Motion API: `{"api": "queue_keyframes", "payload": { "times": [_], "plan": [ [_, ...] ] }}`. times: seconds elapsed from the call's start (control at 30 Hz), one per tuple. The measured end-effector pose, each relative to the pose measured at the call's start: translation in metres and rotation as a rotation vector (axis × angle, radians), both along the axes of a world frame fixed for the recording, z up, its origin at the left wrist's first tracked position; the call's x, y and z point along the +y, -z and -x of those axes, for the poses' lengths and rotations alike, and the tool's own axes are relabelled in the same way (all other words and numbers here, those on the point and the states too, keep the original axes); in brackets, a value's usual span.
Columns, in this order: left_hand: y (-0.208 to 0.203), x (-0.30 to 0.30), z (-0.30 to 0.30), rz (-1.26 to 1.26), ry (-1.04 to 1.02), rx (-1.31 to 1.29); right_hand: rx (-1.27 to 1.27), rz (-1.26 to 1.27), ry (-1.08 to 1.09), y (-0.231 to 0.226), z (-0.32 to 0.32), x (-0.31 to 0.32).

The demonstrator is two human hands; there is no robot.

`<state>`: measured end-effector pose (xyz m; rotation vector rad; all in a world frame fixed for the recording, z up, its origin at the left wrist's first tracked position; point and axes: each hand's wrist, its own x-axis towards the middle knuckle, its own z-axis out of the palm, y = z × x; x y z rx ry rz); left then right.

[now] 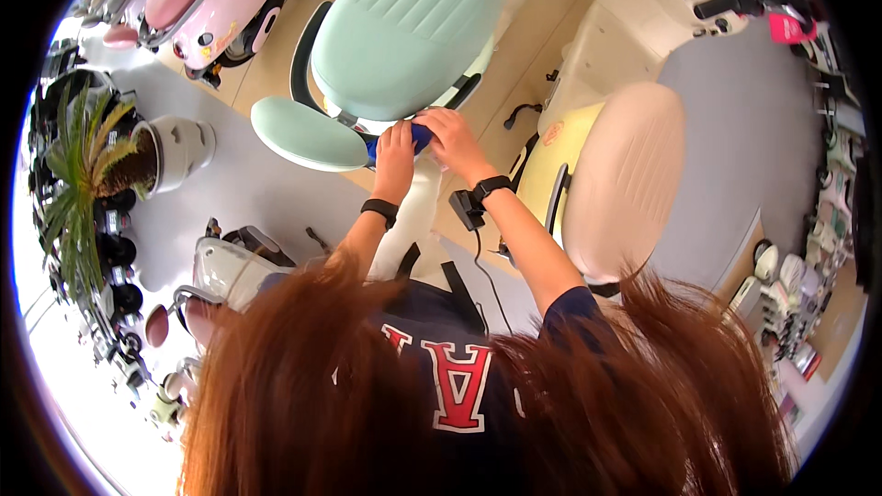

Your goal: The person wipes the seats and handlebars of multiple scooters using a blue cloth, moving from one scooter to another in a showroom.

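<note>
Straight ahead is a scooter with a mint-green ribbed seat (413,32) and a matching padded backrest (308,135). My hands meet at the seat's near end, just right of the backrest, on a dark blue piece that looks like cloth (421,139). My left hand (395,161) has its fingers bent over the blue cloth's left part. Across its right part, close under the seat, lie the curled fingers of my right hand (452,140). Most of the cloth is hidden by my hands. Black bands circle both wrists; a small black box (467,209) with a cord shows beside the right one.
To the right stands a cream and yellow scooter with a beige seat (625,184). A pink scooter (230,9) is at the far left. Left of me are a white plant pot (184,154) and a greyish scooter (234,271). Crowded vehicles line both sides.
</note>
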<state>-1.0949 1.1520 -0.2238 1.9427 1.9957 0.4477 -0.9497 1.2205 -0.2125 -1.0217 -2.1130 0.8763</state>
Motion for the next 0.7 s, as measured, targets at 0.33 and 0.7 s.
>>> {"api": "queue_keyframes", "payload": {
  "times": [0.33,0.7],
  "plan": [
    [0.022,0.05,-0.065,-0.06,0.033,0.171,-0.045,-0.001,-0.18,0.008,-0.066,0.075],
    [0.002,0.046,-0.035,-0.032,0.25,0.054,-0.192,0.018,0.105,0.001,-0.048,0.035]
  ]
}}
